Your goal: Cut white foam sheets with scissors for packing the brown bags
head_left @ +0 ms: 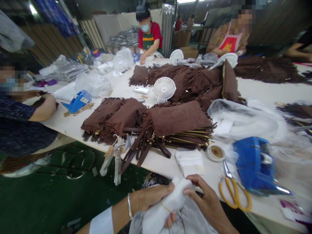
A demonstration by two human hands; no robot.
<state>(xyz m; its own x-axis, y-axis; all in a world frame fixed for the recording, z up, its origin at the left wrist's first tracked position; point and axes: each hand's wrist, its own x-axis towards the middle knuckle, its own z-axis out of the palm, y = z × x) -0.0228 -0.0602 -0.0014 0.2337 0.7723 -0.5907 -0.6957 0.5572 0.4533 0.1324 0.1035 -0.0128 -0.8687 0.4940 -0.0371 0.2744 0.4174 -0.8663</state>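
My left hand is wrapped round a white foam sheet at the bottom of the head view. My right hand pinches the same sheet at its upper right end. Both hands sit below the near edge of the white table. Under the sheet lies a grey plastic bag in my lap. Just above my hands, small white foam pads are stacked on the table. A pile of brown fringed bags with dangling straps lies behind them.
Yellow-handled scissors, a blue tape dispenser and a tape roll lie right of my hands. A small white fan, more brown bags and clear plastic bags cover the table. Other people work on the left and far side.
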